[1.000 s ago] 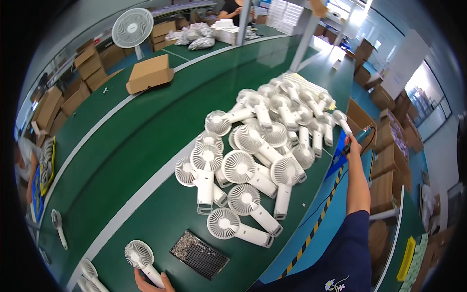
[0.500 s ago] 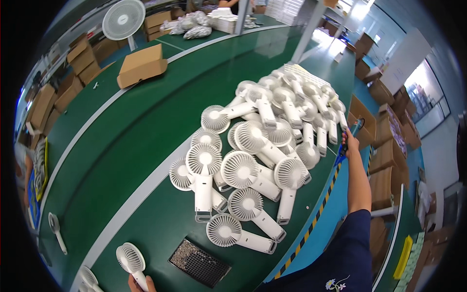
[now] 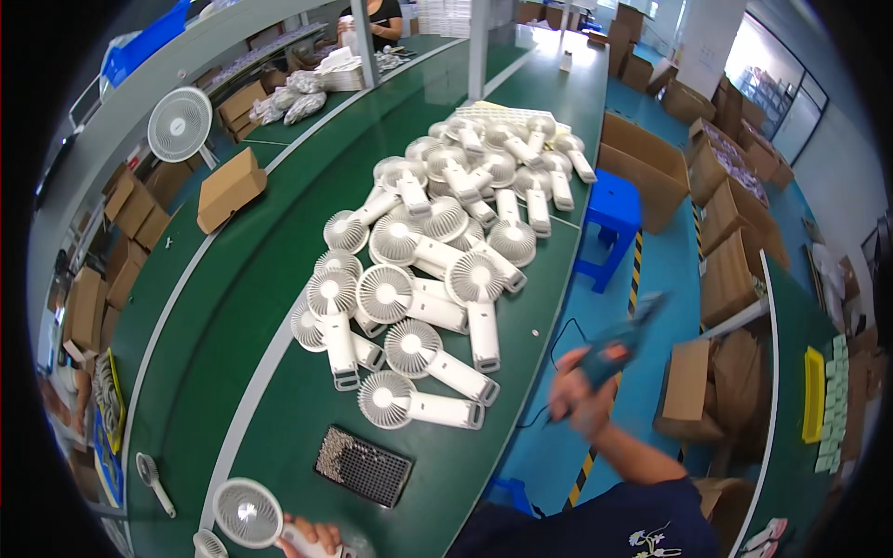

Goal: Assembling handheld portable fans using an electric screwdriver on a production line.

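Observation:
My left hand, at the lower edge, is closed round the handle of a white handheld fan, whose round grille faces up. Over the aisle beside the bench, my right hand grips a teal electric screwdriver, blurred by motion, with a black cord trailing near it. Between the hands, a black gridded tray of small metal screws lies on the green bench. Beyond it a large heap of white handheld fans is piled, handles mostly toward the right.
Another fan lies at far left. A cardboard box and a round white fan stand at the back left. Right of the bench are a blue stool and large cartons. A person is at the far end.
My right hand has swung the screwdriver from beside the heap's right side down nearer to me. My left hand has turned the fan so its grille faces up. The view has shifted rightward.

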A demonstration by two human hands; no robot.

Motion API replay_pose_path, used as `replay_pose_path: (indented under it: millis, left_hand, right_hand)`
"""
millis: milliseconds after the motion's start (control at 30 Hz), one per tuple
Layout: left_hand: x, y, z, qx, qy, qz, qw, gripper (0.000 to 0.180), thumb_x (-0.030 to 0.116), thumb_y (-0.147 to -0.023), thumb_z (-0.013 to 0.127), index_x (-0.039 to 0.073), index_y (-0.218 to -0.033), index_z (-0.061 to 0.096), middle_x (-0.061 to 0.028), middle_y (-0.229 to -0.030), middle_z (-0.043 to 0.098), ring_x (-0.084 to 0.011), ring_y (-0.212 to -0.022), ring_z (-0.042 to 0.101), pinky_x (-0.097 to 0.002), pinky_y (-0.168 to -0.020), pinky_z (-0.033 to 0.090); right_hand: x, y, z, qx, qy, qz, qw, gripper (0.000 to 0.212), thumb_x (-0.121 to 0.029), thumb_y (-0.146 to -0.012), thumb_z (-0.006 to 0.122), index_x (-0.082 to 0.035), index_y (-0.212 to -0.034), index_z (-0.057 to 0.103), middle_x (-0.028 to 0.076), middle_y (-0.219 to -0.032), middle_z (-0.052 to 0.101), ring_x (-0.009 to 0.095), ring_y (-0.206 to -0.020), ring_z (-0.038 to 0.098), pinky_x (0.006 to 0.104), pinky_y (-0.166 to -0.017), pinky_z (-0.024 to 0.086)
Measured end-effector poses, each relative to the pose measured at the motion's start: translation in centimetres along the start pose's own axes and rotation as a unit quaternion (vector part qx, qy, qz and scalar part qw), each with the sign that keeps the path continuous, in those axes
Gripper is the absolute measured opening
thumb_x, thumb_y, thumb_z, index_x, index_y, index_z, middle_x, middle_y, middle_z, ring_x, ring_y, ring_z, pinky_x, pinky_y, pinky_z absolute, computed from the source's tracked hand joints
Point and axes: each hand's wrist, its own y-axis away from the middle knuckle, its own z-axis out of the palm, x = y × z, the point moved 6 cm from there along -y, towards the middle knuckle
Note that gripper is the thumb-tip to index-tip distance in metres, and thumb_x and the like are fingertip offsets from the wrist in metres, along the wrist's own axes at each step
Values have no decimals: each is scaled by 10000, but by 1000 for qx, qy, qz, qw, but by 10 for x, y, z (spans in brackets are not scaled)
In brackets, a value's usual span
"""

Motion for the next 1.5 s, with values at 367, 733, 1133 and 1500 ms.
replay_pose_path:
  millis: [367, 733, 1133, 1500]
  left_hand:
    - [-9, 52, 53, -217, 24, 31, 975, 368, 187, -888, 454, 57, -1214, 345, -37, -850, 448, -143, -597, 488, -312, -595, 513]
    - [-1, 82, -1, -32, 68, 55, 996, 181, 250, -971, 510, 84, -1041, 493, 32, -743, 490, -63, -532, 437, -208, -581, 456]
    - [-10, 117, 2, -128, 95, 61, 985, 165, 256, -990, 483, 106, -921, 474, 31, -600, 363, -90, -513, 410, -244, -592, 451]
    - [-1, 133, 6, -122, 73, 93, 985, 184, 273, -992, 491, 94, -949, 486, 34, -648, 418, -76, -566, 473, -275, -659, 514]
  right_hand:
    - [11, 174, 196, -281, -185, 395, 855, 399, -192, -860, 698, -34, -1190, 538, -21, -683, 548, 43, -479, 472, 217, -435, 366]
    - [14, 222, 220, -286, -198, 214, 913, 538, -137, -845, 690, -15, -1311, 450, 51, -1204, 524, 120, -1146, 479, 304, -1005, 390]
    - [-23, 241, 187, -230, -172, 142, 947, 448, -90, -867, 649, 2, -1270, 476, 92, -1124, 588, 161, -1076, 540, 314, -973, 413]
    - [-20, 253, 181, -253, -207, 157, 932, 449, -115, -896, 628, -15, -1300, 459, 42, -890, 609, 66, -698, 587, 237, -593, 506]
